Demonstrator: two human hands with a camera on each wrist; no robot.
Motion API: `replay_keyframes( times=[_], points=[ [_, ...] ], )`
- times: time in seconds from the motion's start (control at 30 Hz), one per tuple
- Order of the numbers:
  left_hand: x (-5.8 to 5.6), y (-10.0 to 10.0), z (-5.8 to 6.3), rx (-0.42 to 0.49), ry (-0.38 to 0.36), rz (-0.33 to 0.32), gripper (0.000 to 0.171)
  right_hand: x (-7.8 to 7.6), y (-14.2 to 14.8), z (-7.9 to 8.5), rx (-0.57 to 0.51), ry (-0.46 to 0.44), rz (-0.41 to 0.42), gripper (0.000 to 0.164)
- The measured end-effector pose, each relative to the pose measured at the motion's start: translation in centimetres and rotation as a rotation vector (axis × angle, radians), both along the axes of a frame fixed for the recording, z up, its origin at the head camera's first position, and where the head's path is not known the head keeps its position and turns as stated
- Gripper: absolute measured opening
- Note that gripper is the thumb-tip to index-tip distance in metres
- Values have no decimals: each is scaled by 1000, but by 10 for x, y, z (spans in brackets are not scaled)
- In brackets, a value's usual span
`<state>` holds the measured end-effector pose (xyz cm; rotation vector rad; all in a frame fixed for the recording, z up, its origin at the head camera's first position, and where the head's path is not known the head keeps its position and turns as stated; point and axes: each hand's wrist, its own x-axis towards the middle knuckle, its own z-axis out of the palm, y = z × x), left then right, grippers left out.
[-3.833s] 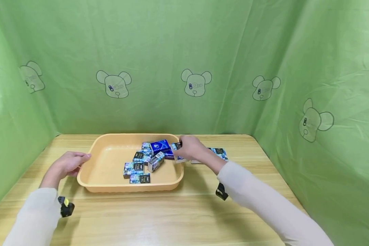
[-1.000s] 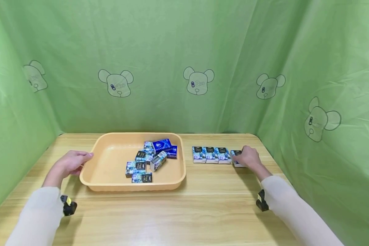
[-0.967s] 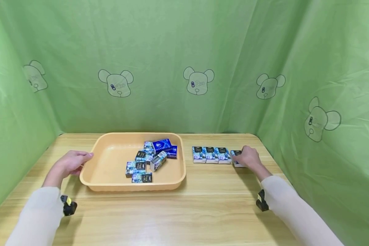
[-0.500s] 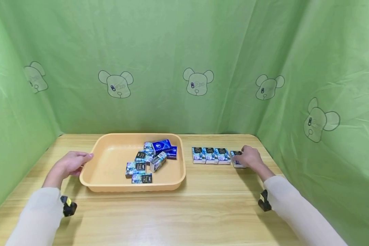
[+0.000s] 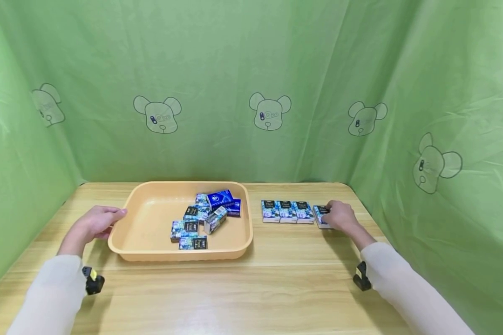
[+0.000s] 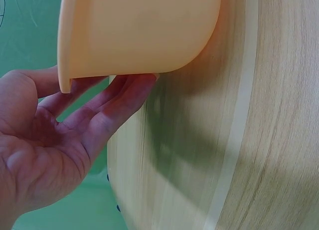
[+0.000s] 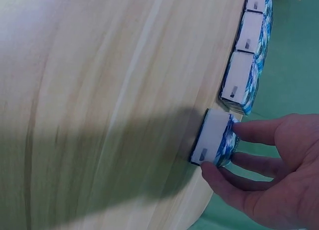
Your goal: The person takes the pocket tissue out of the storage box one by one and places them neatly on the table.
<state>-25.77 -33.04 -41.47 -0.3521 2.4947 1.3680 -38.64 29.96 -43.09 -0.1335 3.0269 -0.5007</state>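
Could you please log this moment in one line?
Left hand: grips tray rim; right hand: pinches floral tissue pack; alongside: row of three packs, apart

Walls [image 5: 218, 56] of green sheeting, creased and softly folded, stood at the back and on both sides, printed with a row of bear-like heads [image 5: 268, 114] in dark outline. One table [image 5: 193, 298], pale, wood-grained and rounded at its far corners, reached close to the back wall. Light was bright, leaving a whitish sheen on the tabletop.
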Motion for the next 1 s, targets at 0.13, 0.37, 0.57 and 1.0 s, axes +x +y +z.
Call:
replay_keyframes(
  times=[0.13,0.37,0.57,1.0],
  points=[
    [0,-1,-1,1,3,0,66,1,-1,-1,-10,7,-4,56],
    [-1,-1,-1,2,3,1,67,1,-3,-2,-33,33,-12,55],
    [-1,-1,-2,-3,2,1,67,-1,-3,-6,-46,39,-27,55],
    [1,0,0,-4,5,-6,67,0,-7,-8,-51,64,-31,54]
  ],
)
